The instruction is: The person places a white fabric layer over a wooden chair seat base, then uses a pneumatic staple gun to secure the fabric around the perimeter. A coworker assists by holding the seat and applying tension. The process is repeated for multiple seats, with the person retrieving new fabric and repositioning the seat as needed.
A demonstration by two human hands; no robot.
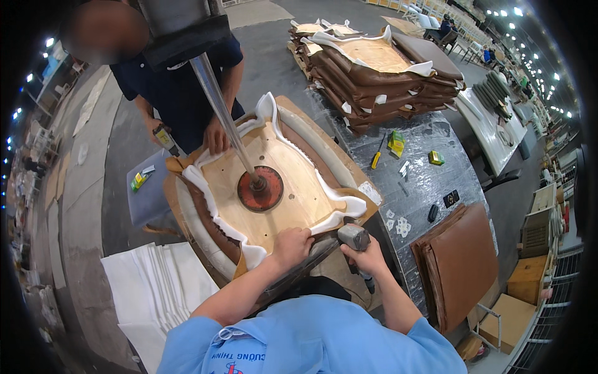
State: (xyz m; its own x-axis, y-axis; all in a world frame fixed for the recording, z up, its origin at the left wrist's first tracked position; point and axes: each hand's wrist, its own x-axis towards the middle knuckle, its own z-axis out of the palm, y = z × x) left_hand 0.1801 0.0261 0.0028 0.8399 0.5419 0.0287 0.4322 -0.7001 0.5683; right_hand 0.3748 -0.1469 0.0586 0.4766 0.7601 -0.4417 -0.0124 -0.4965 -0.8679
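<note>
- Plywood seat panel [300, 174] lies beneath a red press disc [269, 198];
- left hand [291, 247] curls over the near edge's white padding [352, 206]; whether pinching, cannot tell;
- right hand [369, 254] grips a grey pneumatic stapler [354, 237].

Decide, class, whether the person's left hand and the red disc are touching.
Apart: the head view shows a bare strip of wooden panel between the left hand and the red disc's near edge.

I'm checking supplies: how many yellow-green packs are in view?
3: one pack left of another on the right-hand table, a third on the grey pad at left. Others may be hidden.
</note>
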